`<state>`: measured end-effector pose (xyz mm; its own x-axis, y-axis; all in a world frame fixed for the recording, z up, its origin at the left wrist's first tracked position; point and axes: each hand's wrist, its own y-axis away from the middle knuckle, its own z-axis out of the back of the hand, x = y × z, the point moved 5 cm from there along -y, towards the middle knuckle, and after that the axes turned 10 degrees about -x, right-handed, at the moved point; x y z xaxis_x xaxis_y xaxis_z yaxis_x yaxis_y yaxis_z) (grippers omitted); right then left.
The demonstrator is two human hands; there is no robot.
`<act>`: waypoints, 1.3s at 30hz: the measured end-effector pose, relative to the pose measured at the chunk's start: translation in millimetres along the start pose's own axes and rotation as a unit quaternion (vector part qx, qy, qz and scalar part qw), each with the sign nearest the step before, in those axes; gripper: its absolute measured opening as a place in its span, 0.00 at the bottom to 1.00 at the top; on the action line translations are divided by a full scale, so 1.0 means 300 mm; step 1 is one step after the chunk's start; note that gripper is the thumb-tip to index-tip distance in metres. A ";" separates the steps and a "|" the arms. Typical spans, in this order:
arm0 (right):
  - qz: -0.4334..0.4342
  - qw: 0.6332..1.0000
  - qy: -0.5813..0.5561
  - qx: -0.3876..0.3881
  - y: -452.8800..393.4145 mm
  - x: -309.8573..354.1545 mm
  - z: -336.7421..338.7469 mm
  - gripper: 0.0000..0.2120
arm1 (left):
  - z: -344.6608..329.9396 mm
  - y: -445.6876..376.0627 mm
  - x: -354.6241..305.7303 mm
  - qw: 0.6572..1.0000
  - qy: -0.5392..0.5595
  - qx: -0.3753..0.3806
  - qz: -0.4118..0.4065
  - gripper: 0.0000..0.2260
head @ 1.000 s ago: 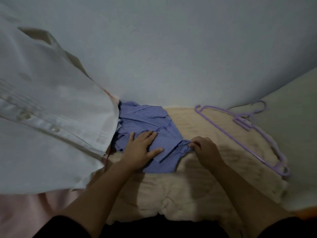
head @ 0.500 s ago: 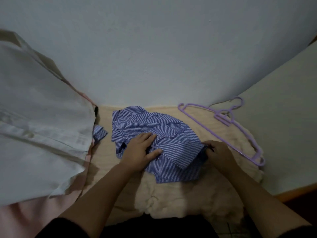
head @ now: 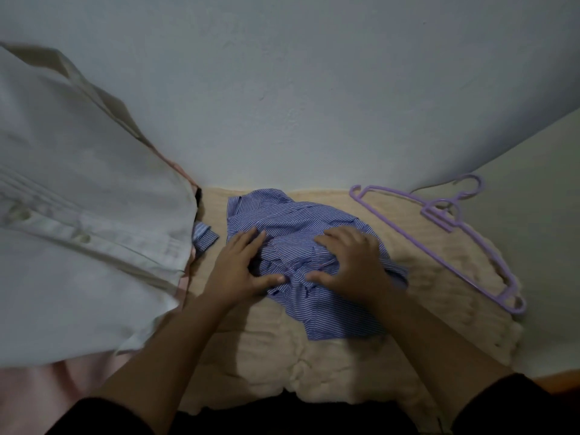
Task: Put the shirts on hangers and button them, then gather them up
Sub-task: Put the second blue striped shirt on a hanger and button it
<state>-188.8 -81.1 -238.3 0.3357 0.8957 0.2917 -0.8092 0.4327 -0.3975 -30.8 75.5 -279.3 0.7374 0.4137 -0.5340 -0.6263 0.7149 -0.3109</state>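
Fingers [head: 251, 238] spread, striped shirt [head: 314, 221] crumpled

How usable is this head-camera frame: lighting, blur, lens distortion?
Head view: dim, flat light, no glare, with soft shadows under both forearms on the beige blanket. Wide-angle bending curves the wall line. The white shirt at the left edge is smeared; the striped shirt, left hand, right hand and purple hangers are fairly sharp.

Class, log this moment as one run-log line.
left hand: flat on striped shirt | right hand: flat on it | purple hangers: untouched, right | white shirt: left
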 end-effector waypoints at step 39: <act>-0.033 0.970 -0.236 0.040 -0.253 0.321 0.569 0.08 | 0.575 -0.230 -0.398 0.988 -0.014 0.108 -0.109 0.11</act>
<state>-177.4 -45.1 -31.7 0.1446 0.7113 0.6879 -0.8350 0.4607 -0.3009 -32.0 74.1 -58.6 0.8576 0.2488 -0.4501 -0.3845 0.8914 -0.2399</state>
